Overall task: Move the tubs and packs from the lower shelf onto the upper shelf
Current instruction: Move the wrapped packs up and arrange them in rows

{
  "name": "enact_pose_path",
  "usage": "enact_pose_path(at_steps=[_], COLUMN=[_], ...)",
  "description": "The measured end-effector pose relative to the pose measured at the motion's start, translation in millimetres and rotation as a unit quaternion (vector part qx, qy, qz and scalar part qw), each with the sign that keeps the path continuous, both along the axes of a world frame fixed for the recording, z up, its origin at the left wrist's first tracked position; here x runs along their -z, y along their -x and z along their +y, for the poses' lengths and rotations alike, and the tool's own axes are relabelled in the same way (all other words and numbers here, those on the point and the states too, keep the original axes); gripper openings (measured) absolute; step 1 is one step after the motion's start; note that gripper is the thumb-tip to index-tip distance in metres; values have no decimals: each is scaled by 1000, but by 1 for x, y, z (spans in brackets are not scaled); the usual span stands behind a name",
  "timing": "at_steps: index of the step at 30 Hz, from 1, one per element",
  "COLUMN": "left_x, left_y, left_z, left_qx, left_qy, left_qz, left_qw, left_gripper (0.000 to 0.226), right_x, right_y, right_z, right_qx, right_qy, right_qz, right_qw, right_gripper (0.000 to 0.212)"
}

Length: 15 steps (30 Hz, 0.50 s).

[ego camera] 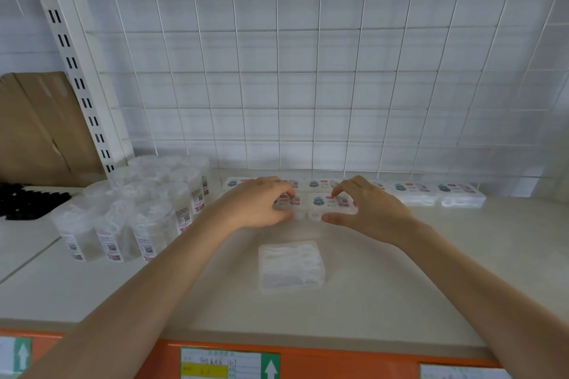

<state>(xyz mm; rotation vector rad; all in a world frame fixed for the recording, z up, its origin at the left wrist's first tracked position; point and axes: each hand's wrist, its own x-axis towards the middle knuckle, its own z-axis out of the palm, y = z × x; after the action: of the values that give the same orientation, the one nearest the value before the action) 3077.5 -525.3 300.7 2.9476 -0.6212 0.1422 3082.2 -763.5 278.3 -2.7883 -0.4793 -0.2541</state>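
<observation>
Both hands were on the white shelf (pixel 92 286), at two labelled packs that lay side by side, touching each other, near its middle. The left hand (pixel 255 204) held the left pack (pixel 288 202), with the fingers curled over its top and the thumb at its near edge. The right hand (pixel 369 212) pinched the right pack (pixel 326 203) between the thumb at the near edge and the fingers at the far edge. Just behind them a row of packs (pixel 431 192) lay along the wire grid (pixel 308 71). One clear pack (pixel 291 268) (no label was visible on it) lay nearer, apart from the others. The tubs (pixel 138 215) stood in a group at the left, and a brown cardboard (pixel 37 129) leaned far left.
</observation>
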Motion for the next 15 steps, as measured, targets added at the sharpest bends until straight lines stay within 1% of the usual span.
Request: enact_pose_path(at_steps=[7,11,13,15], left_x=[-1,-1,-1,-3], left_y=[1,1,0,0], left_z=[0,0,1,2], left_qx=[-1,-2,-1,2], left_qy=[-7,-7,-7,-3], left_qz=[1,1,6,11], left_qw=[1000,1000,1000,1000], left_gripper=[45,45,46,46], right_x=[-3,-5,-9,-14], right_y=[4,6,7,13], right_z=[2,1,2,6], right_qx=[1,3,-20,-65], right_qy=[13,12,-21,-88], right_qz=[-7,-48,-79,-74], right_qw=[1000,999,996,991], right_gripper=[52,56,53,42])
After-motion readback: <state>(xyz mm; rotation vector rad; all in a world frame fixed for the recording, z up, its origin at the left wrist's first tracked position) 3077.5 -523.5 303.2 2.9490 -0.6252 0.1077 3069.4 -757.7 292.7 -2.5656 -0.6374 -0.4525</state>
